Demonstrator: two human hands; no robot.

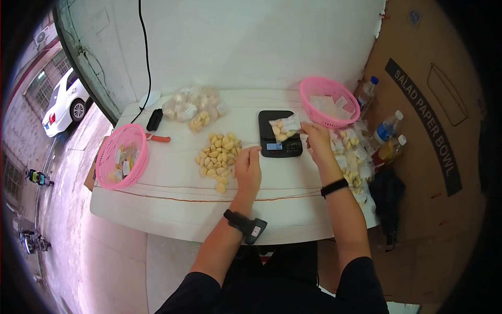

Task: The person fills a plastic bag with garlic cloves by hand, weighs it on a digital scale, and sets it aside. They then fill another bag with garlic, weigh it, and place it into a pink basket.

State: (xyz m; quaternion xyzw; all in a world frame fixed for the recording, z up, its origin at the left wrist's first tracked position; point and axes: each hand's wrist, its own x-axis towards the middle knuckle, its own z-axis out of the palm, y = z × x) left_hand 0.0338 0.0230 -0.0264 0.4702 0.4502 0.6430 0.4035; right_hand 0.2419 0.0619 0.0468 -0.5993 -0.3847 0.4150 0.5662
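Observation:
My right hand (316, 140) pinches the edge of a small clear bag (283, 129) of pale, garlic-like cloves, held over the black digital scale (266, 121). Part of the scale's plate is hidden by the bag; its display is lit. Between the scale and a loose pile of cloves (216, 156) is my left hand (248, 166), its fingers curled together; whether it holds anything is hidden. Several filled bags (354, 162) lie to the right of my right hand.
Pink baskets stand at the left (142, 166) and back right (346, 123). Bagged cloves (191, 108), a black object (155, 120) and an orange-handled tool (159, 138) lie left of centre. Bottles (384, 131) and a dark umbrella (387, 196) line the right edge beside cardboard (413, 220).

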